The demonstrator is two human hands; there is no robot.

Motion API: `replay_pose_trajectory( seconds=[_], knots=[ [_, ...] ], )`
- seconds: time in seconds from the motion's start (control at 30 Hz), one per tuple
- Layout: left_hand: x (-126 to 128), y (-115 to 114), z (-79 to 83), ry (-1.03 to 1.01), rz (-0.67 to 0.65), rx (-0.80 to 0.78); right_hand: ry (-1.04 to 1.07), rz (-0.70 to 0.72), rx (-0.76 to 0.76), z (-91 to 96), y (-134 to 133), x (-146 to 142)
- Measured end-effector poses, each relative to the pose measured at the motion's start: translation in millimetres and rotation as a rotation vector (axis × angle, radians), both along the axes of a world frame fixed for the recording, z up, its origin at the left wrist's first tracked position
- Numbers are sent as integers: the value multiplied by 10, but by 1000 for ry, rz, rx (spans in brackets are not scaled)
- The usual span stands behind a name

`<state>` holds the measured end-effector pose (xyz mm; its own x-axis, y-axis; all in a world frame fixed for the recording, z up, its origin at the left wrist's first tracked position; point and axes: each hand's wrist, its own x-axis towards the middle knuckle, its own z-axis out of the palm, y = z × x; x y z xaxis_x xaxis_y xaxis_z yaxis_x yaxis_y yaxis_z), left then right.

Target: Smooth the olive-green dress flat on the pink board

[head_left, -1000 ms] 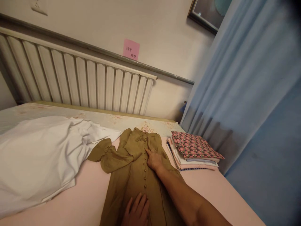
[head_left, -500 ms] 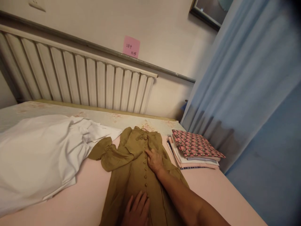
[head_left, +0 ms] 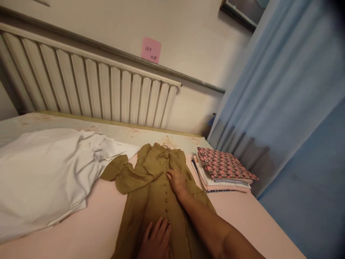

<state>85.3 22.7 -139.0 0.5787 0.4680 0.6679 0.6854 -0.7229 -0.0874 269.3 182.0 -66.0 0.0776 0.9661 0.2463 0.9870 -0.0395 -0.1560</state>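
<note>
An olive-brown long-sleeved dress (head_left: 142, 207) lies front up on the bed, its collar at the far end and a row of small round buttons down the middle. My right hand (head_left: 177, 182) is on the upper front, fingers curled and pinching at the button placket; what lies between the fingertips is mostly hidden. Lower down, at the frame's bottom edge, my left hand (head_left: 156, 240) rests flat on the dress with its fingers stretched out. One sleeve (head_left: 132, 180) is bent out to the left, its cuff against a white cloth (head_left: 45, 172).
On the right sits a stack of folded cloth (head_left: 226, 165), a red patterned piece on top. A pink sheet (head_left: 256, 219) covers the bed. Behind are a radiator (head_left: 105, 93), a wall with a pink note (head_left: 151, 49), and a blue curtain (head_left: 269, 93) on the right.
My right hand's index finger, stretched out before, has curled in at the placket. My left hand has stayed nearly in place. The view has shifted slightly.
</note>
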Motion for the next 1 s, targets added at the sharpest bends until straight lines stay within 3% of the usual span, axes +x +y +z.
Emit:
replay_pose_trajectory(
  seconds=[0.33,1.0],
  knots=[
    [-2,-25,-28,22,-10,-92,76,-50,13,-12,53,-41],
    [-6,-38,152,-8,4,22,132,-80,-6,-3,51,-68]
  ],
)
